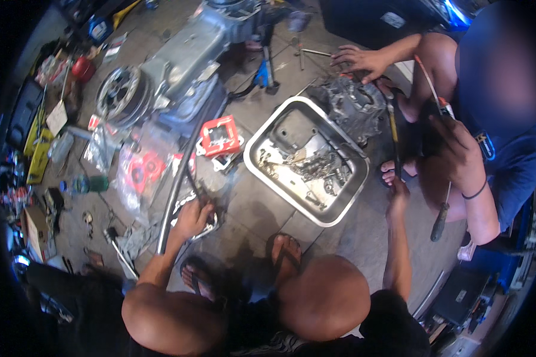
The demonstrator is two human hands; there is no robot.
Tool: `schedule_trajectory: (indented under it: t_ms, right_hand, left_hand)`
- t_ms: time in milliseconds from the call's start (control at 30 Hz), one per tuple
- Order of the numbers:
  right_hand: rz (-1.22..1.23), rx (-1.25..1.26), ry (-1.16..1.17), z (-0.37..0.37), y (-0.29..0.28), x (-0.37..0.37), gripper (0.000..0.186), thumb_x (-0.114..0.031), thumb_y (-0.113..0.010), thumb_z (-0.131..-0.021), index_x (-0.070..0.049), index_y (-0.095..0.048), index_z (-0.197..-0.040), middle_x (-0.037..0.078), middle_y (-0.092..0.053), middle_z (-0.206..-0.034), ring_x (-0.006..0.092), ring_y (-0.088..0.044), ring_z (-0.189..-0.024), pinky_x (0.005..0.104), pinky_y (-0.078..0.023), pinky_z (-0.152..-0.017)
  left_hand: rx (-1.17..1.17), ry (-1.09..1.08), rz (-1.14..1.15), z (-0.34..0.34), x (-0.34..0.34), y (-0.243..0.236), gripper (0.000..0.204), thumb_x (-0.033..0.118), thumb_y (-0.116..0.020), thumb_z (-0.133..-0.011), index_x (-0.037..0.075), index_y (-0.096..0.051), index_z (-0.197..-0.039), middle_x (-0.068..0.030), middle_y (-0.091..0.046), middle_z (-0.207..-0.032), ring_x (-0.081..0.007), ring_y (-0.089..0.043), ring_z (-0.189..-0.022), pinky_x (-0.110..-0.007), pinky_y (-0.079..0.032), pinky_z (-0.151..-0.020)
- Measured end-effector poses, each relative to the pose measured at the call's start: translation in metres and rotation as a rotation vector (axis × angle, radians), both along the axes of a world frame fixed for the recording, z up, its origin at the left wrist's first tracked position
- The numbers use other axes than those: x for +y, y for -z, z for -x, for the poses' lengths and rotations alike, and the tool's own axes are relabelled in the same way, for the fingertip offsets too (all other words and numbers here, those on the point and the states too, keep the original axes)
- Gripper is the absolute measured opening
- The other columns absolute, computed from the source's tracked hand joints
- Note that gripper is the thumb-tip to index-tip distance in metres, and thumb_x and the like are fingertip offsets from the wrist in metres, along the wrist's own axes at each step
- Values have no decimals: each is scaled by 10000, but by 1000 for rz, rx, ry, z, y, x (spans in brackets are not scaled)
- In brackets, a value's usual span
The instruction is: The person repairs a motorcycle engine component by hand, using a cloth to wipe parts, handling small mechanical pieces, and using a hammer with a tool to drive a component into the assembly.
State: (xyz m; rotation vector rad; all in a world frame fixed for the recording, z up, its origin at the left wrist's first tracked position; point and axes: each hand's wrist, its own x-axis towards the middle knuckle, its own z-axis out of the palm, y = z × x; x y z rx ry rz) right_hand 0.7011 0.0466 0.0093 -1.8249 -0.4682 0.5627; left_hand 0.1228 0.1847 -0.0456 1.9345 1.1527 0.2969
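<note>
My right hand is closed around the dark lower grip of a long tool with a yellow handle section, which looks like a hammer. Its upper end reaches the dark metal casing. On the left, my left hand has its fingers curled near the floor, over a white-rimmed part; what they grip is hidden. Beside that hand a long metal bar slants upward. Between my hands stands a white-rimmed metal basin containing a flat cover and several bolts and small parts.
Facing me at right, a person rests one hand on the casing; the other hand holds a long thin tool. A red gasket-like frame, large engine block, plastic bags and green bottle crowd the left floor.
</note>
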Motion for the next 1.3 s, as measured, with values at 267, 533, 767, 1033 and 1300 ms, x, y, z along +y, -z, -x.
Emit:
schedule_trajectory:
  t_ms: [267, 533, 767, 1033, 1300]
  right_hand:
    - [90, -23, 65, 112, -44, -151, 205, -296, -647, -964, -127, -575, -873, -76, -406, -682, 45, -350, -584, 244, -238, -525]
    - [267, -59, -337, 195, -69, -162, 195, -278, -645, -967, -94, -583, -957, -50, -449, -748, 69, -404, -633, 250, -296, -579]
    - [402, -152, -646, 212, -89, -138, 213, -262, -644, -970, -65, -589, -1029, -26, -487, -805, 90, -452, -676, 256, -347, -626]
    - [528, -314, -984, 226, -92, -93, 257, -244, -642, -973, -32, -597, -1112, 0, -530, -871, 114, -507, -725, 262, -404, -680]
    - [459, -628, -1303, 252, -39, -38, 317, -225, -640, -976, 1, -604, -1196, 27, -573, -936, 138, -561, -773, 268, -462, -735]
  left_hand:
    - [-73, 78, 202, -22, 13, -6, 383, 389, -485, -1047, 43, -642, -1093, -214, -681, -887, -406, -657, -865, -483, -494, -758]
    - [-562, 208, 326, -10, 20, 0, 274, 336, -469, -1080, 67, -505, -1044, -48, -605, -755, -189, -666, -754, -377, -504, -753]
    - [-537, 301, 393, -11, 30, -12, 284, 329, -464, -1085, 52, -501, -1036, -26, -569, -836, -160, -648, -784, -359, -524, -773]
    - [-565, 488, 449, -10, 40, -6, 302, 357, -479, -1082, 57, -510, -1068, -10, -475, -799, -128, -555, -738, -336, -507, -700]
    - [-472, 569, 480, -22, 41, -7, 361, 431, -463, -1077, 80, -533, -1118, -51, -542, -900, -166, -578, -892, -355, -529, -759]
